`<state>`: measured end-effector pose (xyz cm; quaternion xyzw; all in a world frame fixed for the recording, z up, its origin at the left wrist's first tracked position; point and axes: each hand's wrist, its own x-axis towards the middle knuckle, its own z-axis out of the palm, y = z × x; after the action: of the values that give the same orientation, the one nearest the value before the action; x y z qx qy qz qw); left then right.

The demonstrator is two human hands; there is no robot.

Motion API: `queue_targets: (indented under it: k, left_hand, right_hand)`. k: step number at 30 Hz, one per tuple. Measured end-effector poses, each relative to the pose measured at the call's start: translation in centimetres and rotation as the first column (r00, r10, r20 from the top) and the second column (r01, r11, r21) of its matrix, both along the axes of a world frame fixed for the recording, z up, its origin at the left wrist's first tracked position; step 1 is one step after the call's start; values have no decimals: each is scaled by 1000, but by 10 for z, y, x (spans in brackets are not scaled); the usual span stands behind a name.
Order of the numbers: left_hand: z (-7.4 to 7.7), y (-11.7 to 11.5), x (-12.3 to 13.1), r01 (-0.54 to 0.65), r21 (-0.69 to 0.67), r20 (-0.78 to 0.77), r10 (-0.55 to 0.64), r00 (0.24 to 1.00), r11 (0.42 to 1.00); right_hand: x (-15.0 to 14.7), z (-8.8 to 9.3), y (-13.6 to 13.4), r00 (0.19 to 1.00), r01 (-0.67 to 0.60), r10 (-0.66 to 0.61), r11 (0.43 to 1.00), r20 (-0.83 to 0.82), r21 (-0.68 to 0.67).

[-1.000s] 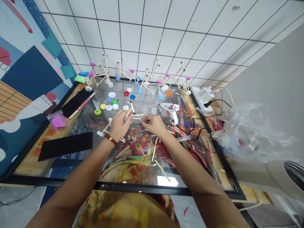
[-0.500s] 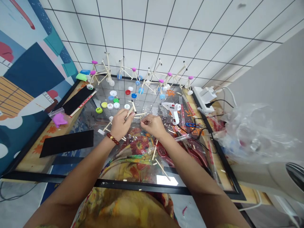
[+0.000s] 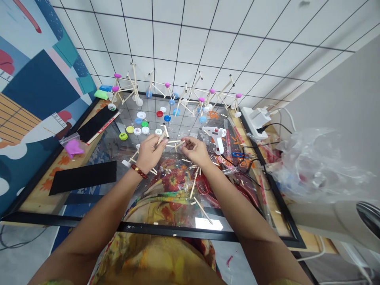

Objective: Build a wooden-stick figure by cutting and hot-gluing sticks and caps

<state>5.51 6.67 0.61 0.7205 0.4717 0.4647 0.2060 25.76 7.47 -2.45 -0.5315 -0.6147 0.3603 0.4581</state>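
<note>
My left hand (image 3: 150, 152), with a beaded bracelet at the wrist, is closed around a small frame of pale wooden sticks (image 3: 165, 131) with dark tips. The sticks reach right, towards my right hand (image 3: 194, 151). My right hand has its thumb and finger pinched at the right end of those sticks; whether it grips a stick or a tiny piece there is too small to tell. Below my left wrist lies another stick piece with a white cap (image 3: 126, 163). Loose sticks (image 3: 194, 183) lie on the glass tabletop below my right hand.
Several stick figures with pink tops (image 3: 167, 85) stand along the back wall. Coloured bottle caps (image 3: 159, 114) lie before them. A white glue gun (image 3: 218, 138), cords and a power strip (image 3: 253, 124) are at right. Black strips (image 3: 84, 178) lie left; plastic bags (image 3: 317, 162) sit far right.
My right hand has shifted slightly up and right, its fingers a little looser. More loose sticks show below it. My left hand stays almost in place with the stick frame.
</note>
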Motion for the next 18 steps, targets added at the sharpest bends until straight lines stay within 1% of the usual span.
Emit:
queue_targets:
  k: [5, 7, 11, 18]
  left_hand:
    - [5, -2, 1, 10, -2, 14, -10, 1000, 1000]
    - [8, -3, 1, 20, 7, 33, -20, 999, 1000]
    - [9, -4, 1, 35, 7, 19, -35, 999, 999]
    - [4, -2, 1, 43, -30, 2, -43, 999, 999]
  right_hand:
    - [3, -1, 2, 995, 13, -12, 1000, -100, 14]
    - [5, -1, 2, 993, 18, -15, 1000, -114, 25]
    - [6, -3, 3, 995, 5, -1, 999, -101, 40]
    - [7, -14, 9, 997, -36, 38, 999, -74, 30]
